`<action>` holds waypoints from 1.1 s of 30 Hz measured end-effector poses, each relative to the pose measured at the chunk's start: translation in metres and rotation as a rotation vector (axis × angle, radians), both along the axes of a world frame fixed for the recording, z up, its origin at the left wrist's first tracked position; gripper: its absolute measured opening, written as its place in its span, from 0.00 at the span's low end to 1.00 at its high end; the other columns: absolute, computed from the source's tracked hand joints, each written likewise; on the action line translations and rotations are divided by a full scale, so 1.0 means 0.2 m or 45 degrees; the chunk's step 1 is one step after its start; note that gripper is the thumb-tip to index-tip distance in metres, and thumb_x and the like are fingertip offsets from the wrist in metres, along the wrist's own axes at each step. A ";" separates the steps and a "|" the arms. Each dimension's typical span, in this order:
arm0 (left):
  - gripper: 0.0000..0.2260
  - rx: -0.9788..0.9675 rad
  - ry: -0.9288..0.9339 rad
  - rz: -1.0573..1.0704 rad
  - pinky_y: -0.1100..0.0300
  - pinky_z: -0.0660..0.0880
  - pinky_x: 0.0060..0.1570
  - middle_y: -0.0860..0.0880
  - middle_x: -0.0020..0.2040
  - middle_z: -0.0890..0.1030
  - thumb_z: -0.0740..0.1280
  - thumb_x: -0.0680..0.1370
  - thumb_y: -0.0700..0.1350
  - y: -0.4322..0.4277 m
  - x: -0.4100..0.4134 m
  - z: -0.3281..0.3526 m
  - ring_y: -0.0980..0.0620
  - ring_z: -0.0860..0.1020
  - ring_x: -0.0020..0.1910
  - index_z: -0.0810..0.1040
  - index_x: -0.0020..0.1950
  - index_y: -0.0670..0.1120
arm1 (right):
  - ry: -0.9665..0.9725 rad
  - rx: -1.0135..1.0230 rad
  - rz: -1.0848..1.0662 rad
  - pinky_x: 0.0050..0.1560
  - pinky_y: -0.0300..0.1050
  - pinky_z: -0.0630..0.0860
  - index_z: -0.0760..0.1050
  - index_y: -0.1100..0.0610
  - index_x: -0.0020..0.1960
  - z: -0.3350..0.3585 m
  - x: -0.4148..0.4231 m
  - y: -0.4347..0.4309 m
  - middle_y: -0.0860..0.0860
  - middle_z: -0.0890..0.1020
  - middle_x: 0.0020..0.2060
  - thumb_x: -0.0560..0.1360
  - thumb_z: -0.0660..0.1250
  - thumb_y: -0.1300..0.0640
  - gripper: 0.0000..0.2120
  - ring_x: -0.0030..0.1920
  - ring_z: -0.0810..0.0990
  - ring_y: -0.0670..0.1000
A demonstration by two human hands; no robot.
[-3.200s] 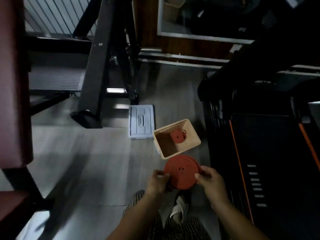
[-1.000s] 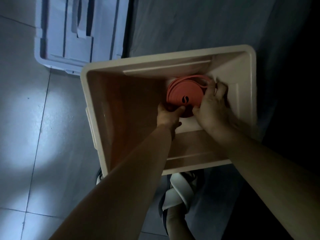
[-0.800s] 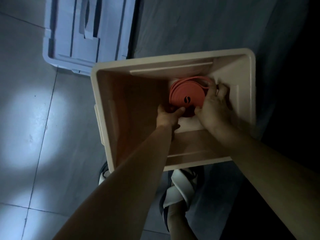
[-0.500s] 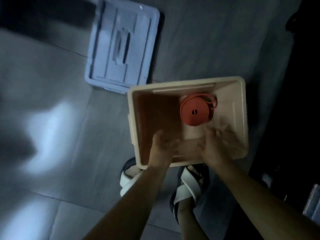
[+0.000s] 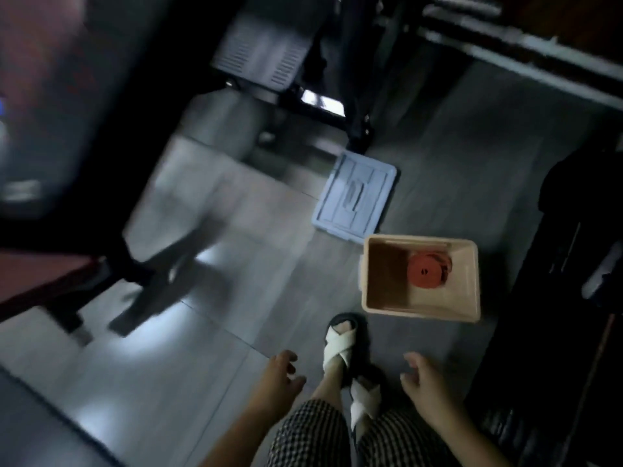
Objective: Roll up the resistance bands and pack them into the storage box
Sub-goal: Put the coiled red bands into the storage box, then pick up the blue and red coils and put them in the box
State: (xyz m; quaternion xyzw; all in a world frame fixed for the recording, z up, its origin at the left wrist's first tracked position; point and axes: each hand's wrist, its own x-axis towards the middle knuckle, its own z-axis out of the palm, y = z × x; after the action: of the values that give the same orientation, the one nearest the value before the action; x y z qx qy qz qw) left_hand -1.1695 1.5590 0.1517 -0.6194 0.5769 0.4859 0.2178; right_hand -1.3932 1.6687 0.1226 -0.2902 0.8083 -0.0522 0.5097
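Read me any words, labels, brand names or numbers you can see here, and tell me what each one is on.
No text can be read in this view.
Rolled red band in the storage box: a small dark mark at its centre, too small and blurred to read.
Blue-grey lid on the floor: moulded ridges only, no lettering visible.

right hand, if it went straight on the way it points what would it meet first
Probably the near wall of the box. The right hand is open and nothing shows between them, though depth is unclear.
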 end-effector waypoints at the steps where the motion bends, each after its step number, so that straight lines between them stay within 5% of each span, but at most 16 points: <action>1: 0.17 -0.023 0.003 0.044 0.65 0.67 0.46 0.47 0.56 0.73 0.63 0.78 0.46 0.04 0.08 0.09 0.53 0.73 0.49 0.67 0.65 0.45 | -0.004 0.006 0.069 0.61 0.43 0.67 0.70 0.59 0.64 0.08 0.05 0.02 0.56 0.73 0.60 0.75 0.64 0.60 0.18 0.59 0.74 0.54; 7: 0.15 -0.225 -0.041 0.327 0.64 0.69 0.47 0.50 0.50 0.72 0.65 0.77 0.45 0.34 0.66 0.49 0.53 0.73 0.42 0.67 0.62 0.47 | 0.055 -0.042 0.435 0.63 0.42 0.65 0.70 0.58 0.65 0.46 0.37 0.06 0.56 0.71 0.63 0.74 0.66 0.58 0.20 0.63 0.72 0.53; 10: 0.14 -0.264 -0.090 0.493 0.66 0.66 0.45 0.48 0.50 0.72 0.66 0.76 0.45 0.45 0.95 0.68 0.52 0.73 0.42 0.62 0.56 0.52 | 0.069 -0.176 0.615 0.61 0.43 0.67 0.71 0.61 0.62 0.59 0.55 0.03 0.41 0.68 0.59 0.71 0.64 0.53 0.22 0.63 0.72 0.57; 12: 0.14 -0.296 -0.103 0.632 0.66 0.65 0.44 0.46 0.50 0.72 0.67 0.76 0.43 0.50 1.14 0.77 0.49 0.73 0.42 0.62 0.53 0.50 | 0.035 -0.208 0.767 0.62 0.41 0.66 0.67 0.61 0.65 0.69 0.69 -0.03 0.42 0.65 0.60 0.73 0.60 0.52 0.23 0.65 0.71 0.56; 15: 0.14 -0.301 -0.118 0.745 0.66 0.64 0.41 0.45 0.49 0.71 0.67 0.76 0.43 0.56 1.44 0.85 0.49 0.71 0.41 0.62 0.52 0.48 | 0.005 -0.131 0.803 0.68 0.36 0.59 0.57 0.54 0.71 0.76 0.92 -0.13 0.52 0.58 0.71 0.79 0.56 0.53 0.22 0.71 0.61 0.50; 19: 0.18 -0.299 -0.088 0.906 0.66 0.67 0.42 0.45 0.51 0.73 0.69 0.74 0.44 0.55 1.94 0.85 0.50 0.73 0.43 0.70 0.61 0.42 | 0.139 -0.169 1.072 0.67 0.40 0.60 0.69 0.33 0.61 0.87 1.39 -0.34 0.53 0.61 0.72 0.70 0.58 0.32 0.20 0.70 0.65 0.52; 23: 0.19 -0.269 -0.102 0.841 0.64 0.67 0.47 0.47 0.58 0.73 0.64 0.77 0.50 0.46 2.48 0.90 0.53 0.73 0.50 0.67 0.65 0.46 | 0.295 -0.211 1.141 0.61 0.44 0.68 0.69 0.59 0.65 0.89 1.97 -0.51 0.59 0.72 0.63 0.77 0.62 0.55 0.18 0.63 0.73 0.57; 28: 0.19 -0.279 -0.060 0.798 0.63 0.68 0.49 0.48 0.62 0.73 0.63 0.78 0.50 0.28 3.00 0.97 0.51 0.74 0.56 0.66 0.66 0.47 | 0.261 -0.234 1.160 0.61 0.42 0.68 0.70 0.57 0.64 0.96 2.71 -0.69 0.55 0.72 0.63 0.77 0.61 0.57 0.16 0.62 0.73 0.53; 33: 0.18 -0.296 0.048 0.819 0.63 0.69 0.49 0.47 0.61 0.73 0.64 0.78 0.49 -0.08 3.37 0.92 0.53 0.72 0.51 0.66 0.66 0.46 | 0.238 -0.295 1.187 0.58 0.42 0.70 0.68 0.54 0.64 0.95 3.26 -0.98 0.51 0.71 0.61 0.76 0.61 0.53 0.17 0.59 0.75 0.51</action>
State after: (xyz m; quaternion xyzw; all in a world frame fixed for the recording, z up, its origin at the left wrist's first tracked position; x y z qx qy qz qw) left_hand -0.4950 1.5434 0.3362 -0.7812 0.4074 0.4720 -0.0297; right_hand -0.7414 1.4723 0.3134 -0.6795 0.6234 0.1182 0.3683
